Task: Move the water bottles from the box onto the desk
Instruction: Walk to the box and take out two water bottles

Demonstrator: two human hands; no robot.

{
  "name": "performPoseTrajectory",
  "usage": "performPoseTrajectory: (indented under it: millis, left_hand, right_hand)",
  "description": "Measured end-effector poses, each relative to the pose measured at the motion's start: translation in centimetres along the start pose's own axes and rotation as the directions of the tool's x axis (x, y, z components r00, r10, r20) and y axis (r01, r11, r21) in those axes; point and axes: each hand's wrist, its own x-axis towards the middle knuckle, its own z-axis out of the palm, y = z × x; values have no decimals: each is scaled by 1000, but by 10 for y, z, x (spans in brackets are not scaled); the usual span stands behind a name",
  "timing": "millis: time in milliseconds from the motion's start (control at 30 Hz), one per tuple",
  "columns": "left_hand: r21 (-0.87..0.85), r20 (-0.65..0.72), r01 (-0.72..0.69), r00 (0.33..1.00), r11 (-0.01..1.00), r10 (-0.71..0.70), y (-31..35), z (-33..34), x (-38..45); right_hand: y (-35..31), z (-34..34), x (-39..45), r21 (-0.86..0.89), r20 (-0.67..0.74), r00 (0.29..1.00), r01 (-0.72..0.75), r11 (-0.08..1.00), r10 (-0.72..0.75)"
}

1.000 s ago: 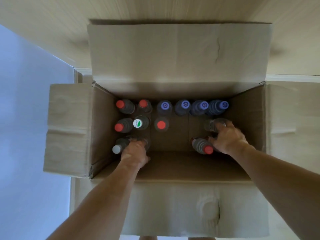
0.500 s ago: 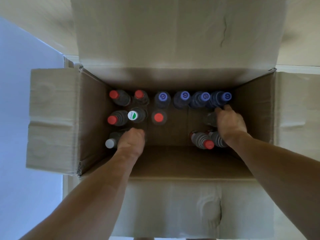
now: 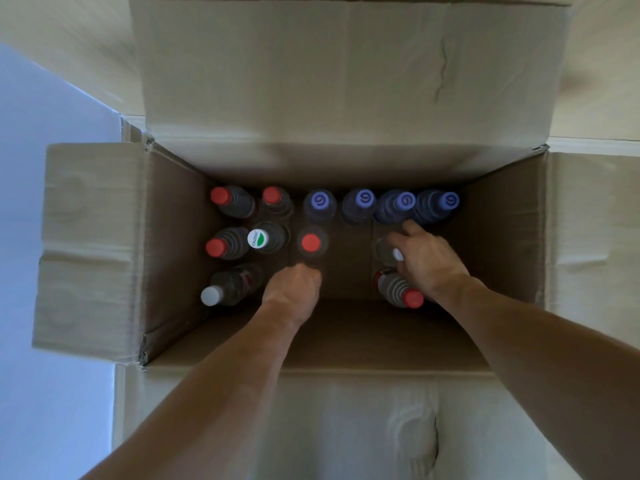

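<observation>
Right grip over white-capped bottle

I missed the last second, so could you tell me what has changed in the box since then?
The right hand shifted from the red-capped bottle toward the far row, onto a white-capped bottle. The left hand stayed low by the near-left bottles. No bottle has left the box.

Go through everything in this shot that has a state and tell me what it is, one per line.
cardboard box: open, flaps folded out
purple-capped bottles: four, capped, upright along the far wall
red-capped bottle: capped, upright, untouched
white-capped bottle: capped, leaning
left hand: fingers curled, what they hold is hidden
right hand: gripping a clear bottle
</observation>
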Motion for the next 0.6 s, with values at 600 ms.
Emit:
performPoseTrajectory:
  millis: [600]
  left_hand:
    - [-353,-22,-58,998,934,53,-32,31,21]
  right_hand:
    - [29,29,33,241,55,998,4,971,-18]
